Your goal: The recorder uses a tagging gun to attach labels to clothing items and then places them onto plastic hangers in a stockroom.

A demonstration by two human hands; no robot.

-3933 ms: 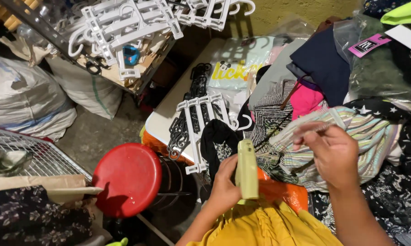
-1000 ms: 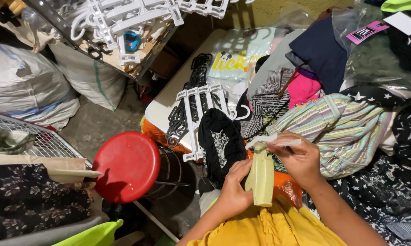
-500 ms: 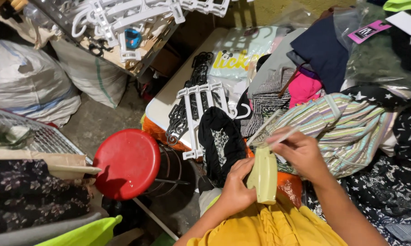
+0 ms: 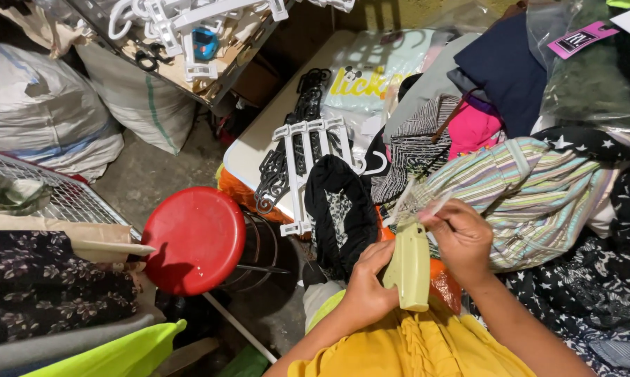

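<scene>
Pale-green plastic tagging gun (image 4: pixel 410 269) gripped by left hand (image 4: pixel 366 286); right hand (image 4: pixel 463 241) pinches its tip.

The left hand (image 4: pixel 367 290) hides the green tool's (image 4: pixel 410 269) grip.

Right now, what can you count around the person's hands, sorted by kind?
Pale green tagging gun, gripped by the left hand: 1
Clear plastic fastener strip, pinched by the right hand: 1
Red round stool: 1
White hanger rack on the table: 1
Striped garment: 1
Total: 5
</scene>
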